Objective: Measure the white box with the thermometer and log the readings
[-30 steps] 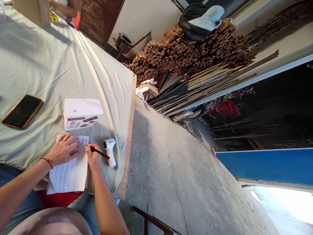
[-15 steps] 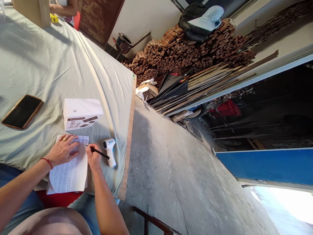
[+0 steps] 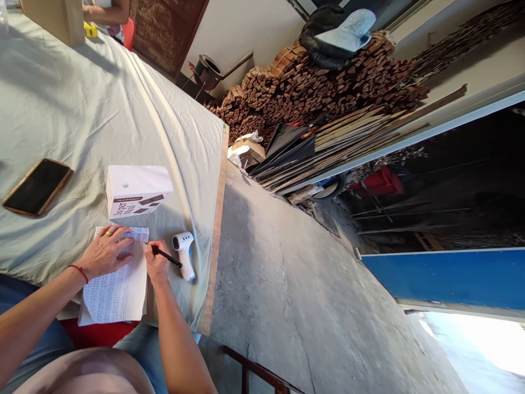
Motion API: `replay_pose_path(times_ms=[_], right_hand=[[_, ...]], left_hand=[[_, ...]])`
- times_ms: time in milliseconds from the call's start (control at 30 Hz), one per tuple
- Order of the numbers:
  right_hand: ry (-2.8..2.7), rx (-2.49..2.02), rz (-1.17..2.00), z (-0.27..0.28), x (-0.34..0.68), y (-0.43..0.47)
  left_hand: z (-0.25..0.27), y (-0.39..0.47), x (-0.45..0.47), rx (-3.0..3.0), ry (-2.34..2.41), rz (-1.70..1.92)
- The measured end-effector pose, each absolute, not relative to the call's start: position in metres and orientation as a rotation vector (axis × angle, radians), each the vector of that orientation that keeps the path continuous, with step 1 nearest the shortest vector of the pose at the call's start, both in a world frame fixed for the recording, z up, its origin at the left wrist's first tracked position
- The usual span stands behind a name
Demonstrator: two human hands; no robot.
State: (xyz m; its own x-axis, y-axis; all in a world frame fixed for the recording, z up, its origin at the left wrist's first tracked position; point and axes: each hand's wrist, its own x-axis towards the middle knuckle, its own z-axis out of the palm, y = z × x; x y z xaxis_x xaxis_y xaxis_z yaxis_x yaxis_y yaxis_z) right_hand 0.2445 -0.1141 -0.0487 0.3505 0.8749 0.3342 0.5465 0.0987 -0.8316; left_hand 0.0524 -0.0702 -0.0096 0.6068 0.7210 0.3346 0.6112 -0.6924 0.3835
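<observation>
Sheets of paper (image 3: 117, 295) covered in handwriting lie at the table's near edge. My left hand (image 3: 107, 254) rests flat on their upper part, fingers spread, with a ring on one finger and a red string at the wrist. My right hand (image 3: 156, 264) is closed round a black pen (image 3: 167, 255), its tip at the paper's upper right edge. Just right of that hand lies a white and blue infrared thermometer (image 3: 185, 257). Beyond the paper stands a white printed box (image 3: 138, 189).
A smartphone (image 3: 38, 187) in a brown case lies on the cloth-covered table (image 3: 82, 120) at left. At the far end are a cardboard box (image 3: 57, 19), a yellow object (image 3: 91, 30) and another person's arm (image 3: 109, 16). Stacked firewood (image 3: 295, 82) lines the wall beyond the concrete floor (image 3: 262, 273).
The pen's back end has tilted very slightly in my right hand. My left hand, the paper and the things on the table stay in place.
</observation>
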Motion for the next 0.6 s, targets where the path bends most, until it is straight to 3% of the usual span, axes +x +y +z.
replay_pose_path(times_ms=[600], right_hand=[[-1.296, -1.588, 0.360, -0.0511, 0.2444, -0.1145]], left_hand=[[-0.0106, -0.0705, 0.0526, 2.646, 1.102, 0.688]])
